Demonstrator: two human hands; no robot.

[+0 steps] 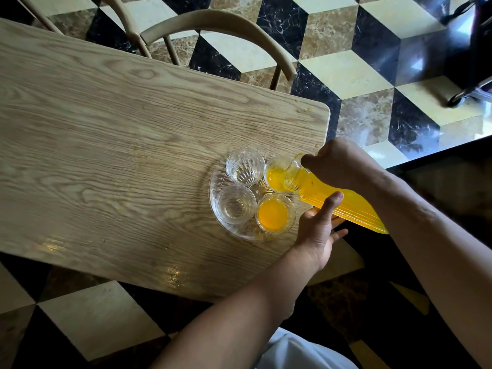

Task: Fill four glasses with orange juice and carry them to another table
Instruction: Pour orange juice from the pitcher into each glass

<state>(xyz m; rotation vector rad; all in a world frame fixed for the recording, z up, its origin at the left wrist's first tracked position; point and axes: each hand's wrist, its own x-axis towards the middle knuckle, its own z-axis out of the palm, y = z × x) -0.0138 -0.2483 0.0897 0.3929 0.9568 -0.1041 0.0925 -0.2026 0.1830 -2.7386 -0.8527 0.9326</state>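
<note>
A clear glass tray [217, 209] near the right end of the wooden table [106, 123] holds several small glasses. The near-right glass [274, 216] is full of orange juice. The far-right glass [275, 177] is taking juice from a tilted ribbed glass carafe [346, 206] full of orange juice. The far-left glass [245, 166] and near-left glass [234, 207] hold no juice. My right hand [338, 163] grips the carafe's neck from above. My left hand [318, 230] supports the carafe's body from below.
A curved wooden chair back [221, 25] stands at the table's far side. A few juice drops [303, 110] lie near the table's far right corner. The floor is cube-patterned marble. A dark wheeled object [468, 62] stands at the top right.
</note>
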